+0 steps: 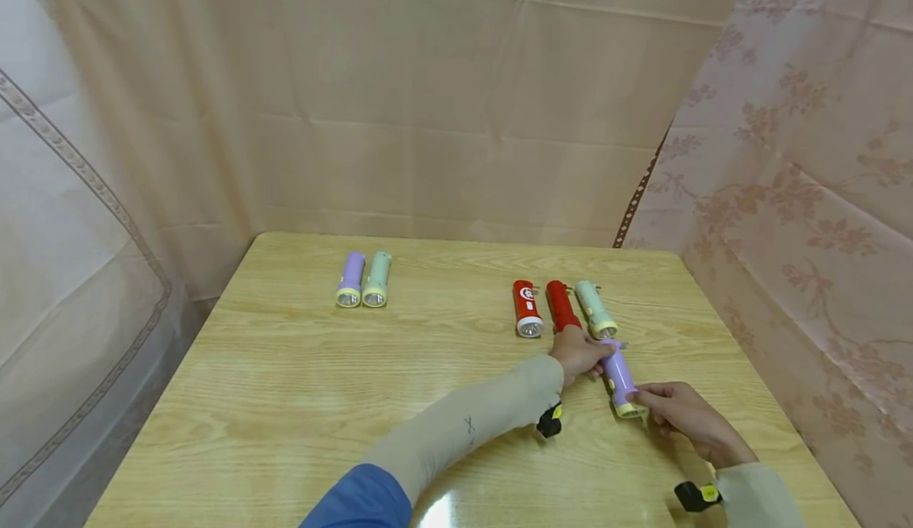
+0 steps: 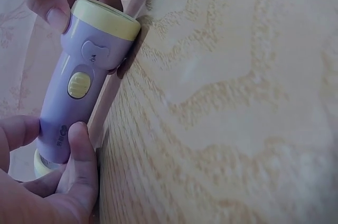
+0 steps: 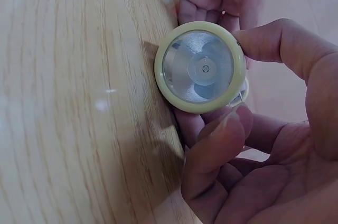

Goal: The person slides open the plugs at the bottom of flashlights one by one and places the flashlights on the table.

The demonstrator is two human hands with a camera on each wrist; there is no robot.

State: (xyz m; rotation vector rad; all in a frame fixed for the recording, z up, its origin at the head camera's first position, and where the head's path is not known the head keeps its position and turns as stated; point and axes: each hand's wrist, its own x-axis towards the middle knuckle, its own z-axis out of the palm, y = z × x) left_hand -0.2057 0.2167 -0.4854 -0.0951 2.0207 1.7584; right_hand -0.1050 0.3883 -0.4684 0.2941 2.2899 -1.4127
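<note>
A purple flashlight (image 1: pixel 617 374) with a pale yellow head lies at the right of the table, its lens end toward the person. My left hand (image 1: pixel 579 352) pinches its tail end between thumb and fingers. At the lens end, my right hand (image 1: pixel 686 418) grips the yellow head by its sides. The left wrist view shows a yellow switch (image 2: pixel 79 85) on the purple barrel. In the right wrist view the round clear lens (image 3: pixel 198 68) faces the camera. Just beyond the tail lies a green flashlight (image 1: pixel 596 308), and a red flashlight (image 1: pixel 562 304) is partly behind my left hand.
Another red flashlight (image 1: pixel 528 308), with a white head, lies left of the partly hidden one. Farther left, a second purple flashlight (image 1: pixel 352 276) and a second green flashlight (image 1: pixel 378 276) lie side by side. Curtains (image 1: pixel 456 100) hang behind the wooden table (image 1: pixel 299 401) and along its sides.
</note>
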